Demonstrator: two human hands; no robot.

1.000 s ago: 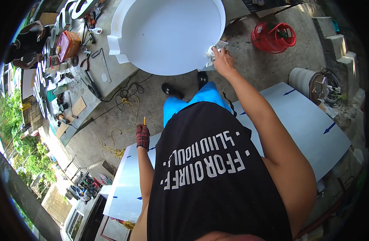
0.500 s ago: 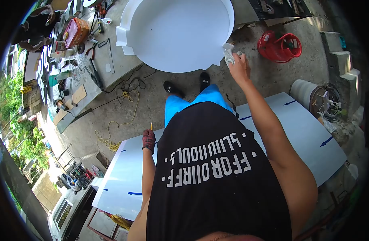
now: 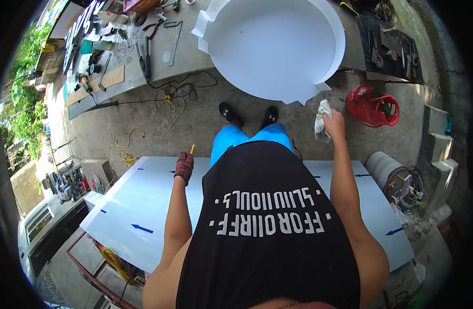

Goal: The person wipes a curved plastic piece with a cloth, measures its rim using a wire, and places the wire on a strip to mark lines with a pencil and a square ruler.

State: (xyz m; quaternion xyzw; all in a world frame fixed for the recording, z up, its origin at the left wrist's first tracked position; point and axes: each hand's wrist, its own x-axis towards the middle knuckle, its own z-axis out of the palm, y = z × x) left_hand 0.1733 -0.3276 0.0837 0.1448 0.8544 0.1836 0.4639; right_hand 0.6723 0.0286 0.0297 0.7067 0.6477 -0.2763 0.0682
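Gripping a white cloth [image 3: 322, 116], the right hand [image 3: 335, 125] is just off the near right edge of the round white tray [image 3: 275, 56]; the gloved left hand [image 3: 184, 166], closed around a yellow pencil-like tool [image 3: 192, 149], is well apart, leftward.

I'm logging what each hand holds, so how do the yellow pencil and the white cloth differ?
The yellow pencil is slim and straight, while the white cloth is crumpled and looks clearly bigger. The yellow pencil pokes out of the gloved left hand; the white cloth is bunched in the bare right hand. Both are held in one hand each.
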